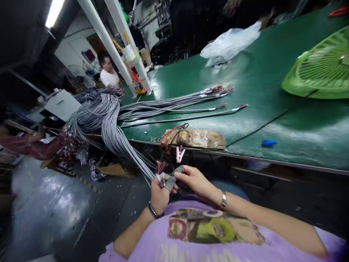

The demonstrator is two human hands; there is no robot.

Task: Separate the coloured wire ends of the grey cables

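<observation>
In the head view, my left hand [160, 196] is closed around a bunch of grey cables [140, 162] close to their ends. Thin coloured wires [160, 166] fan out above that grip. My right hand [197, 182] is right beside it, thumb and forefinger pinched together near the cable ends. Whatever lies in this pinch is too small to make out. Grey wrapping covers some fingertips on both hands. Just above my hands, a pink clothes peg [180, 154] hangs at the bench edge by a worn wooden block [203, 139] with red and black leads.
Grey cables [174, 103] lie along the green bench [272, 127], with a large heap [92, 109] at left. Also there are a blue pointed piece [269, 143], a clear plastic bag [229, 43] and a green fan [321, 69]. Two people [109, 75] are at left, beyond a white post [117, 40].
</observation>
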